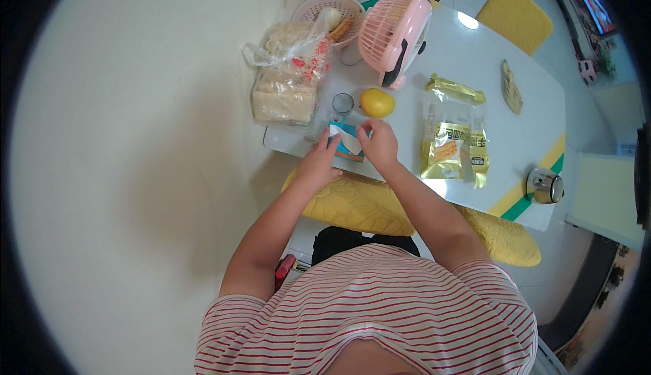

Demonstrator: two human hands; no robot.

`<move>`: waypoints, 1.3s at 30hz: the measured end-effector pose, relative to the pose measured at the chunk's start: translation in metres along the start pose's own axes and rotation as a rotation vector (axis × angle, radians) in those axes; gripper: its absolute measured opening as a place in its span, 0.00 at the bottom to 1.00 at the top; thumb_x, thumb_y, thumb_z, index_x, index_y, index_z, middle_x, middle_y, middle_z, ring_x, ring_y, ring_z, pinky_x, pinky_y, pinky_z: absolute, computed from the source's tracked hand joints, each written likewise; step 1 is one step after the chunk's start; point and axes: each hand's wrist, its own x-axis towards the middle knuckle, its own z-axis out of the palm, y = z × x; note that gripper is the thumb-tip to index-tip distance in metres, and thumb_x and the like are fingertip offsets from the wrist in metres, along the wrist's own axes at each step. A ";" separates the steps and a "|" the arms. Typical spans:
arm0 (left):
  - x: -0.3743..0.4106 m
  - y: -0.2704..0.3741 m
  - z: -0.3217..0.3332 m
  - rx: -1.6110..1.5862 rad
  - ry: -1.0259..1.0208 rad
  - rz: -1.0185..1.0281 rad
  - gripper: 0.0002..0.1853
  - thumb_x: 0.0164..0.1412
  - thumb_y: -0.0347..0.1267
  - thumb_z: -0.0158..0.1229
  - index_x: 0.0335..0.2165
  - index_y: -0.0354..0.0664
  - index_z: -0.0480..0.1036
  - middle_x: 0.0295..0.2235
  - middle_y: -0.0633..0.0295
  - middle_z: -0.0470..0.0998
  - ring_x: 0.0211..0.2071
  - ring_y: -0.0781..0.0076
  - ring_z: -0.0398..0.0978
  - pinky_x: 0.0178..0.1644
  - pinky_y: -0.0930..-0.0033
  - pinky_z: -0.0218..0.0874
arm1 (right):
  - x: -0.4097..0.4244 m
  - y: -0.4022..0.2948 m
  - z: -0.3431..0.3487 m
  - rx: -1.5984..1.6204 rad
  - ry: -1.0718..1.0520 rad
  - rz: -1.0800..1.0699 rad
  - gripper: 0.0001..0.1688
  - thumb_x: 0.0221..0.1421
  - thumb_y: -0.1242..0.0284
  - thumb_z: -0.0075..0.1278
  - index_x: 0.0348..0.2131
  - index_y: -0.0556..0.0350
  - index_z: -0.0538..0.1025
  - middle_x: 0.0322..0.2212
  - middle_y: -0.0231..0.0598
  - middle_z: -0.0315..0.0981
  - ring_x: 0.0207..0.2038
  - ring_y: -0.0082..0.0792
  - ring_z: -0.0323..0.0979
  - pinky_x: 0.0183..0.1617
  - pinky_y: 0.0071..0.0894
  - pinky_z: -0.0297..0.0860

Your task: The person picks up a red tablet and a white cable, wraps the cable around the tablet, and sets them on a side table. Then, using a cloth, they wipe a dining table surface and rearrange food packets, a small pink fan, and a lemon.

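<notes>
A blue tissue box (351, 157) with a white tissue (348, 139) standing out of its top lies at the near edge of the white table, between my two hands. My left hand (319, 160) touches the box's left side, fingertips by the tissue. At the box's right side is my right hand (379, 143), thumb and fingers close to its far right corner; whether they pinch anything is unclear. Just beyond the box stand a clear glass mug (343, 104) and a yellow round fruit (377, 103).
Left of the mug are plastic bags of bread (285, 103). Behind stand a pink basket (310, 6) and a pink fan (399, 39). Gold-and-clear food packaging (452, 131), a wrinkled beige item (511, 87) and a metal-and-glass pot (545, 186) lie rightward. Yellow-covered chairs (361, 202) adjoin the table.
</notes>
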 end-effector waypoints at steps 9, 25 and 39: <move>-0.004 0.006 0.015 0.319 0.130 0.188 0.29 0.35 0.29 0.66 0.40 0.39 0.65 0.50 0.50 0.59 0.52 0.53 0.60 0.48 0.58 0.61 | 0.057 -0.037 0.046 -0.358 -0.164 -0.030 0.33 0.42 0.65 0.56 0.47 0.55 0.62 0.42 0.50 0.63 0.38 0.49 0.70 0.41 0.42 0.68; 0.014 0.001 0.025 0.129 0.134 -0.148 0.34 0.36 0.38 0.63 0.41 0.36 0.57 0.40 0.48 0.64 0.42 0.49 0.65 0.41 0.56 0.64 | -0.020 0.054 -0.103 -0.184 -0.005 -0.100 0.33 0.38 0.68 0.58 0.46 0.48 0.65 0.40 0.41 0.64 0.27 0.37 0.69 0.32 0.34 0.67; 0.100 0.035 0.016 0.190 0.179 -0.336 0.34 0.43 0.43 0.61 0.41 0.29 0.57 0.42 0.42 0.63 0.39 0.46 0.70 0.41 0.55 0.65 | -0.117 0.095 -0.191 -0.033 0.092 0.181 0.33 0.37 0.76 0.58 0.46 0.54 0.65 0.39 0.41 0.64 0.27 0.32 0.69 0.33 0.30 0.67</move>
